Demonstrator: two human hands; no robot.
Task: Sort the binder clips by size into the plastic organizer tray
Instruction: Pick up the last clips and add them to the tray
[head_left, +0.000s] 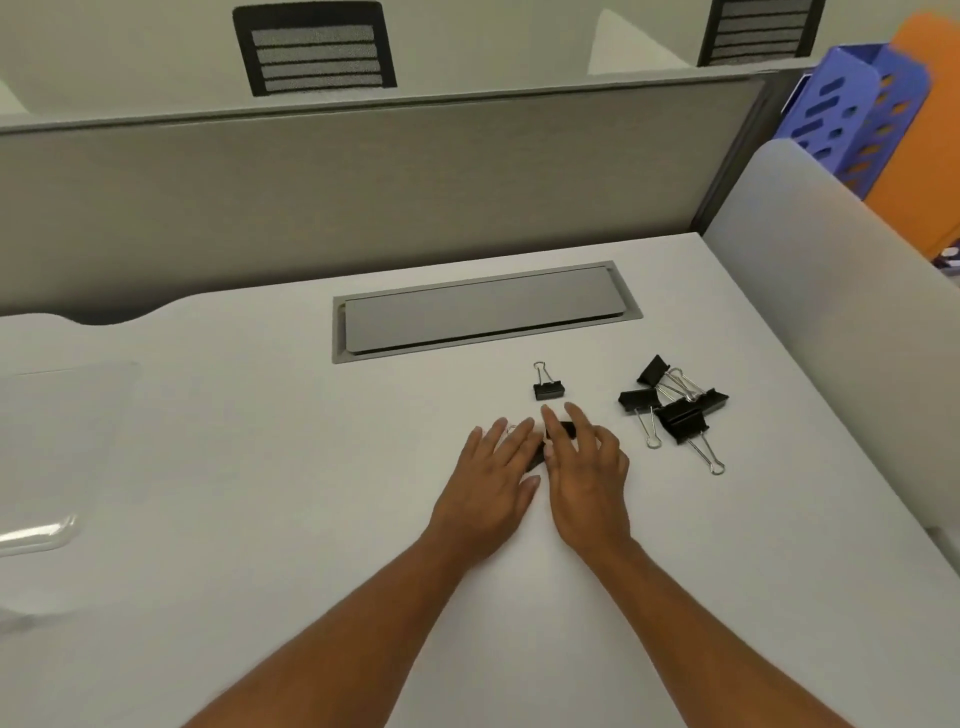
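Both hands lie flat, side by side on the tabletop (311, 467), the left hand (493, 483) and right hand (587, 478) with fingers straight, covering a black binder clip (563, 429) — pressing, no grip closed. One small clip (548, 387) sits just beyond; a clip pile (675, 405) lies right. The clear organizer tray (47, 530) waits far left. Sorting seems barely begun — next, pinch one clip and carry it left.
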